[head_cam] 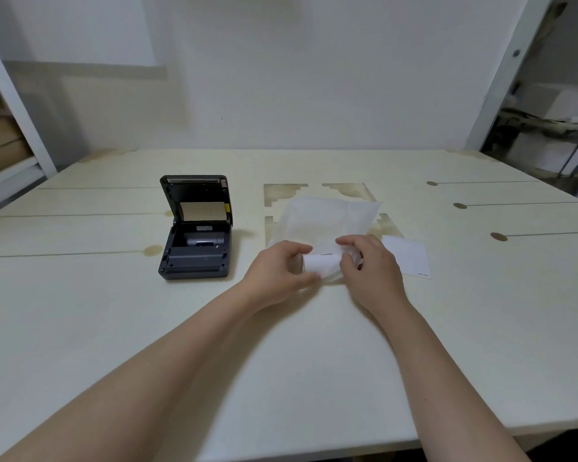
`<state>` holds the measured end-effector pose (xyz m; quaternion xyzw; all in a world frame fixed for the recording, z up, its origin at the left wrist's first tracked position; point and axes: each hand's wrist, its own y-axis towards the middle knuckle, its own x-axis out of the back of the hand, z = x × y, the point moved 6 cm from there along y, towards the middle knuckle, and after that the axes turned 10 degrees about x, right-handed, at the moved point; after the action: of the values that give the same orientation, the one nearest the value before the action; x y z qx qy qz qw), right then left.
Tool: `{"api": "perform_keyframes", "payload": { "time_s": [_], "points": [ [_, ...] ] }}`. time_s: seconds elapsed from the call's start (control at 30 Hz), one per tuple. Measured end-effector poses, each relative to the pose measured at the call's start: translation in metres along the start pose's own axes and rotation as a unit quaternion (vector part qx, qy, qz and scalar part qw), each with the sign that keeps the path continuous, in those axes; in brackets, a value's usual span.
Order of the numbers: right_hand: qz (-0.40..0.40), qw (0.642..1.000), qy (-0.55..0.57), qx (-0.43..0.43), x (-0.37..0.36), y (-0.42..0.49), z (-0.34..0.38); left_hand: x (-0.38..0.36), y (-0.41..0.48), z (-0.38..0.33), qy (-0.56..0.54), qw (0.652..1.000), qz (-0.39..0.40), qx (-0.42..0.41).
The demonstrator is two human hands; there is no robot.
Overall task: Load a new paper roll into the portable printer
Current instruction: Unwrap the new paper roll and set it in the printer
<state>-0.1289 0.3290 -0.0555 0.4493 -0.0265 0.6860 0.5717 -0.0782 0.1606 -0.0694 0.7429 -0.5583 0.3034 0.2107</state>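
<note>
Paper roll [319, 263]: held just above the desk [281, 361], between both hands, partly in its translucent wrapper [324, 218]. Left hand [279, 271] grips the roll's left end; right hand [369, 265] pinches wrapper at its right end. Unwrapping appears under way. Printer [196, 228]: at 9 o'clock of the roll, well apart, lid open, bay seemingly empty. Outstanding: finish unwrapping, seat roll, close lid. Loose slip [409, 256] lies at 3 o'clock.

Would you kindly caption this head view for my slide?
Both hands, left hand and right hand, hold a paper roll beside the open printer.
</note>
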Motion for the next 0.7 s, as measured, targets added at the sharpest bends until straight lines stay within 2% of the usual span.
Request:
{"api": "perform_keyframes", "payload": {
  "time_s": [0.07,0.17,0.23,0.33,0.43,0.7],
  "points": [
    [0.015,0.999,-0.013,0.024,-0.002,-0.001,0.003,-0.002,0.001,0.002,0.023,1.000,-0.007,-0.008],
    [0.005,0.992,-0.026,0.123,-0.003,-0.001,0.021,-0.004,-0.001,0.001,0.012,1.000,-0.023,-0.009],
    [0.061,0.984,-0.041,0.160,-0.013,-0.002,0.030,-0.003,-0.002,-0.001,0.011,1.000,-0.024,-0.013],
    [0.119,0.976,-0.090,0.156,-0.027,-0.003,0.029,0.000,-0.006,-0.004,0.007,1.000,0.002,-0.022],
    [0.118,0.976,-0.107,0.149,-0.029,-0.005,0.028,0.001,-0.010,-0.004,-0.001,0.999,0.051,-0.020],
    [0.099,0.971,-0.085,0.201,-0.025,-0.013,0.043,0.002,-0.008,0.001,-0.051,0.995,0.077,0.038]
  ]
}}
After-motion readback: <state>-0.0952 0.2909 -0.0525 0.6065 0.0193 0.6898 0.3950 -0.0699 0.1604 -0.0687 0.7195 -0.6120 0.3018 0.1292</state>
